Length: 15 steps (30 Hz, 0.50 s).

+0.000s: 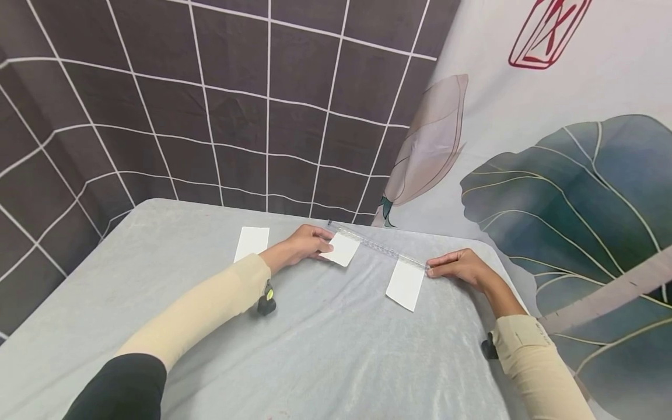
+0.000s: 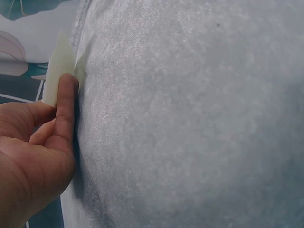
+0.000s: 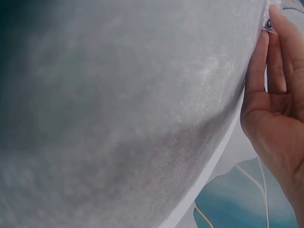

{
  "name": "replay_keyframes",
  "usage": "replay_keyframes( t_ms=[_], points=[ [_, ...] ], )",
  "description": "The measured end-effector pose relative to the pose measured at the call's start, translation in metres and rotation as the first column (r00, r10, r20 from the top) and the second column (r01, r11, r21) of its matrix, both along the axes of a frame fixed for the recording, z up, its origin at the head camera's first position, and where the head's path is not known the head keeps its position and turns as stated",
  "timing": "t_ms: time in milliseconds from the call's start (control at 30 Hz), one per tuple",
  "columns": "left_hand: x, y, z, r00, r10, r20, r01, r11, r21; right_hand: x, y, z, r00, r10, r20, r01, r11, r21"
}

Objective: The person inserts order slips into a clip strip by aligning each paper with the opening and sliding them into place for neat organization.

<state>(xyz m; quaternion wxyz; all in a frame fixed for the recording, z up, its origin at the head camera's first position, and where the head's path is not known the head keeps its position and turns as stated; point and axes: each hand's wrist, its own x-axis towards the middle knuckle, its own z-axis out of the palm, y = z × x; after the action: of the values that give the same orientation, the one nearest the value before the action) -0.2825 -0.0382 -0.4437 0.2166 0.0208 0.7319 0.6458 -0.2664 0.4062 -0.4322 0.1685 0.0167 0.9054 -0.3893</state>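
A long clear strip, likely a plastic ruler [image 1: 382, 248], lies slantwise near the far edge of the cloth-covered table. My left hand [image 1: 299, 245] pinches a small white card [image 1: 343, 249] between thumb and fingers; the card's top edge is at the strip. In the left wrist view that card [image 2: 59, 71] stands tilted up from the cloth. With thumb and fingertips, my right hand [image 1: 464, 267] grips the strip's right end. Just left of it, another white card [image 1: 406, 284] lies with its upper edge under or against the strip; I cannot tell which.
A third white card [image 1: 253, 240] lies to the left, partly behind the left forearm. Grey cloth [image 1: 325, 338] covers the table. A dark gridded curtain [image 1: 236, 116] and a white cloth with leaf patterns [image 1: 567, 192] hang behind and to the right.
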Motion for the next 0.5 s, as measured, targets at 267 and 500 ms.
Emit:
replay_keyframes(
  t_ms=[267, 500],
  points=[
    [0.0014, 0.0012, 0.0012, 1.000, -0.006, -0.010, 0.006, 1.000, -0.009, 0.0006, 0.0000, -0.0008, 1.000, 0.002, -0.005, -0.002, 1.000, -0.007],
    [0.0027, 0.0023, 0.0031, 1.000, -0.020, 0.001, 0.020, 1.000, -0.010, 0.0004, -0.0019, 0.0003, 1.000, 0.000, -0.001, 0.000, 1.000, -0.001]
  ],
)
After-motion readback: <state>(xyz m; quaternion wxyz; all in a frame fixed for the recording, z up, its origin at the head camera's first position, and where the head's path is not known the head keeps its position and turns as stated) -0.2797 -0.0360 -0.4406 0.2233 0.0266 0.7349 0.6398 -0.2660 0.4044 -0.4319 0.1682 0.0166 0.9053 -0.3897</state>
